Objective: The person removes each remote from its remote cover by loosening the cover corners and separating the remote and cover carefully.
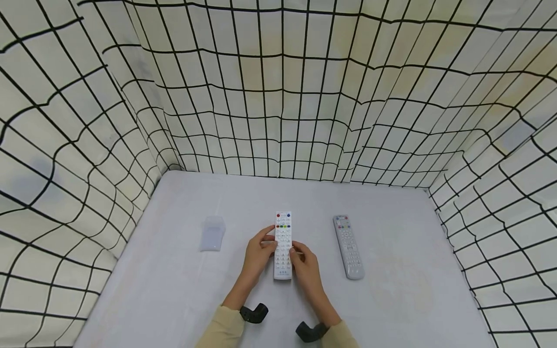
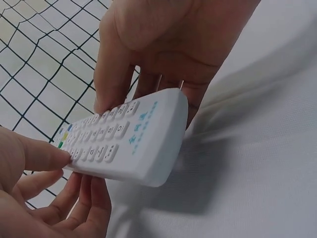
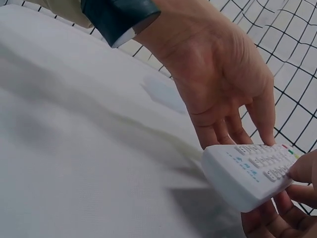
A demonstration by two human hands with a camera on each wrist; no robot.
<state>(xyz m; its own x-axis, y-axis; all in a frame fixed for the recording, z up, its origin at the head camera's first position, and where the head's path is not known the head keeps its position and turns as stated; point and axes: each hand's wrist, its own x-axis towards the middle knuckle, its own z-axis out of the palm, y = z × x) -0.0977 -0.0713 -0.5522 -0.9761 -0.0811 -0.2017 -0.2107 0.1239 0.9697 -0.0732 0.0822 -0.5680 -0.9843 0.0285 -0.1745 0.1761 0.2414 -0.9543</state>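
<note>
Both hands on the white remote (image 1: pixel 283 246), held just above the table (image 1: pixel 174 290) around the middle, btn side up. Left hand (image 1: pixel 257 255) has its thumb along the left edge of the btns w/ fingers curled underneath. Right hand (image 1: pixel 306 267) does the same from the other side, thumb on top near the keypad, fingers under. So both are pinching it, thumb over and fingers below.

No real containers here tbh. Closest thing is a clear plastic sleeve/cover (image 1: pixel 212 233) lying flat to the left, well apart from the hands; can't tell if anything's in it, looks see-through.

A 2nd remote, grey (image 1: pixel 348 246), lies flat on the table to the right, untouched.

Hard to see: the white remote's far end is cut off in both wrist views, its underside is hidden, and btn labels are too small to read. Checked cloth walls (image 1: pixel 278 96) all round.
</note>
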